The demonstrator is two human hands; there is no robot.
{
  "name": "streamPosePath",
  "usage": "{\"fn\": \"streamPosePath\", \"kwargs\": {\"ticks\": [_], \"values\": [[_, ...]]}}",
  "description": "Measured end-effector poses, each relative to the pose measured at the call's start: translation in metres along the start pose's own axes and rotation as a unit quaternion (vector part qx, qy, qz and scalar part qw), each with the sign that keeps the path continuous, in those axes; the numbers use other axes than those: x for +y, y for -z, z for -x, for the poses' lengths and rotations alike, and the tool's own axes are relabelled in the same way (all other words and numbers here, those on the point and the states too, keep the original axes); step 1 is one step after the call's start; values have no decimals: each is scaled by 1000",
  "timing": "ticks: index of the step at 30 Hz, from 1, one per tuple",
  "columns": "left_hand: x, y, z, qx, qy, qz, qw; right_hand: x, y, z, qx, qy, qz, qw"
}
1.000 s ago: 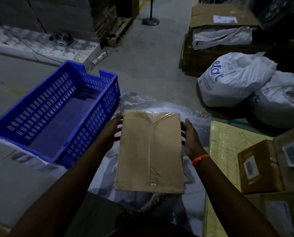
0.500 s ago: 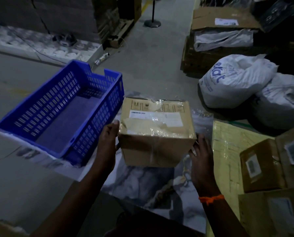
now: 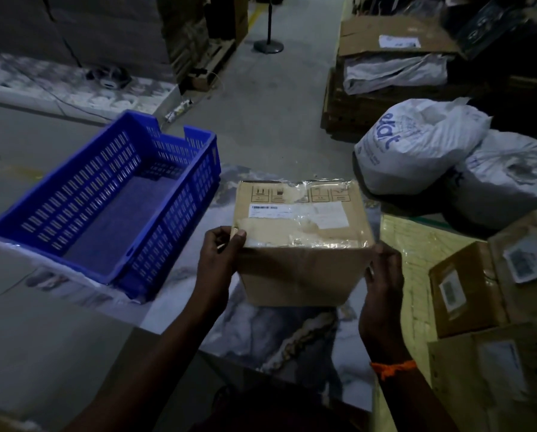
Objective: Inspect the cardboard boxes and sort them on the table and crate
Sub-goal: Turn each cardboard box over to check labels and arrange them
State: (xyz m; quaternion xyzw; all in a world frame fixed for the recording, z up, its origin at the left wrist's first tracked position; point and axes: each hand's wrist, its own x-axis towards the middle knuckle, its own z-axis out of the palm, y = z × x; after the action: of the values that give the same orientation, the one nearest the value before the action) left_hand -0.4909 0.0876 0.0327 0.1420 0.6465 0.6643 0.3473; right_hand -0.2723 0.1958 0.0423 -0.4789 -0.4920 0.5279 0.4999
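Observation:
I hold a taped cardboard box (image 3: 301,244) above the marble-patterned table (image 3: 261,332), its top face with a white label and handling symbols turned toward me. My left hand (image 3: 218,260) grips its near left corner, thumb on the top edge. On the right side my right hand (image 3: 382,275) grips the box, fingers curled round the near right corner. A blue slotted crate (image 3: 105,207) stands at the table's left, with nothing in it. Three more cardboard boxes (image 3: 466,288) lie at the right on a yellowish flat sheet (image 3: 416,244).
Two white filled sacks (image 3: 416,145) sit on the floor beyond the table on the right. Behind them is a pallet stack with flattened cardboard (image 3: 385,42). A post on a round base (image 3: 268,45) stands on the grey floor aisle.
The box has been turned from its plain taped face to its labelled face and brought slightly nearer. Both hands shifted from its sides to its near corners.

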Motion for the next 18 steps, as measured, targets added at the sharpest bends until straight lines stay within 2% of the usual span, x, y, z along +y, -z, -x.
{"fn": "streamPosePath", "kwargs": {"ticks": [3, 6, 8, 9, 12, 13, 15, 18], "values": [[-4, -6, 2, 4, 34, 27, 999, -17, 5, -9, -27, 53, 48, 997], [-10, 8, 2, 15, 1, 3, 1000, -30, 2, -15, -85, 79, 43, 992], [-10, 26, 0, 36, -84, -84, 992, -30, -6, -15, -124, 102, 82, 984], [-8, 36, -2, 45, -144, -150, 977, -26, -12, -15, -137, 99, 99, 981], [2, 55, -10, 9, -287, -304, 908, 1, -27, -15, -157, 63, 150, 974], [5, 58, -12, -18, -298, -312, 902, 10, -29, -15, -160, 47, 167, 972], [11, 63, -10, -41, -283, -288, 914, 26, -29, -17, -168, 19, 194, 966], [14, 72, -3, -13, -217, -258, 941, 37, -22, -24, -161, -1, 248, 955]]}}
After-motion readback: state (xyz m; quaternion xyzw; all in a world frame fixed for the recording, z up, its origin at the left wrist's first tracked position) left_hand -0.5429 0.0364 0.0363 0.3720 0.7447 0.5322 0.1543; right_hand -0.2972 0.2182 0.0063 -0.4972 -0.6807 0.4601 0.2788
